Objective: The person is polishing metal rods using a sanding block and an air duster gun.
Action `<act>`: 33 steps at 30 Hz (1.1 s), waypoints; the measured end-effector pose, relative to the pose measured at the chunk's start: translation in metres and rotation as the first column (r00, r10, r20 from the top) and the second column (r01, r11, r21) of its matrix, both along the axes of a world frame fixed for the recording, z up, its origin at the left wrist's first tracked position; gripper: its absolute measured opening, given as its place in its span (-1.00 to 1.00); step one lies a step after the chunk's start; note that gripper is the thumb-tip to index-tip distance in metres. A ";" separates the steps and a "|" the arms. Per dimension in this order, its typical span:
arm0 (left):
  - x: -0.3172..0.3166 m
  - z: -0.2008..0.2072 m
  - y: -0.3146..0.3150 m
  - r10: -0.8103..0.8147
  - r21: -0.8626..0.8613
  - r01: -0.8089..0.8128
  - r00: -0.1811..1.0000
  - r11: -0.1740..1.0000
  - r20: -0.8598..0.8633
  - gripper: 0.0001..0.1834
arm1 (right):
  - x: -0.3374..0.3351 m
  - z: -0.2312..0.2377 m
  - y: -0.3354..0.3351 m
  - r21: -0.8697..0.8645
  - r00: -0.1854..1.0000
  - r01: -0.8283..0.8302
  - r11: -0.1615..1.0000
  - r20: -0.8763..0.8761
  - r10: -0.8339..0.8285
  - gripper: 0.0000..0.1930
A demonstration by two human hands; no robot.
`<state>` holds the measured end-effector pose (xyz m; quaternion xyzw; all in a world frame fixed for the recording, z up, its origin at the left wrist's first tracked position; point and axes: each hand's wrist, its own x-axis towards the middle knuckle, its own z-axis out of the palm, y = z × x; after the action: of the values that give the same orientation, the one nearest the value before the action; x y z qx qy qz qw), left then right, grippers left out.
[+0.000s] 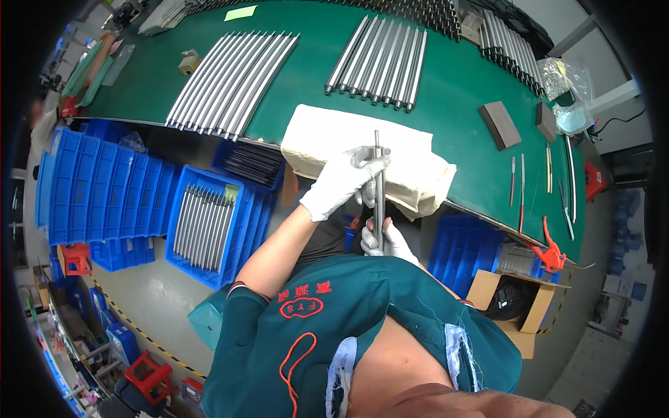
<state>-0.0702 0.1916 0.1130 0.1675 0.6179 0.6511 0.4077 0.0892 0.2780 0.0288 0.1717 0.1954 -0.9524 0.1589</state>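
A grey metal shaft with a thin stepped tip stands nearly upright in front of my chest. My left hand, in a white glove, is closed round its upper part, with thumb and fingers near the stepped end. Lower down, my right hand, gloved with bare fingertips showing, grips the same shaft near its bottom end. Behind the shaft, a folded cream cloth lies over the near edge of the green table. Two rows of similar shiny shafts, one at left and one at centre, lie beyond it.
Dark foam blocks, thin files and a red air gun lie on the table's right side. Below left stand blue crates, one crate holding shafts. An open cardboard box sits at lower right.
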 end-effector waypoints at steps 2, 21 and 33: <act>0.000 0.000 0.000 0.007 -0.006 -0.007 1.000 1.000 -0.004 -0.62 | -0.001 0.000 0.000 -0.001 0.999 0.027 1.000 0.023 -0.027 -0.46; 0.065 0.026 -0.014 -0.320 0.011 0.322 0.944 0.947 -0.080 -0.69 | 0.001 -0.056 0.031 0.957 0.976 0.150 0.250 -0.184 0.119 -0.89; 0.076 0.030 -0.035 -0.434 0.066 0.432 0.900 0.899 0.024 -0.74 | 0.019 -0.018 0.022 0.768 0.973 -0.019 0.640 -0.132 0.187 -0.76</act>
<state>0.0055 0.1564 0.1428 0.3003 0.5376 0.5652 0.5489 0.1079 0.2995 0.0103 0.1149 0.6021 -0.7830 0.1056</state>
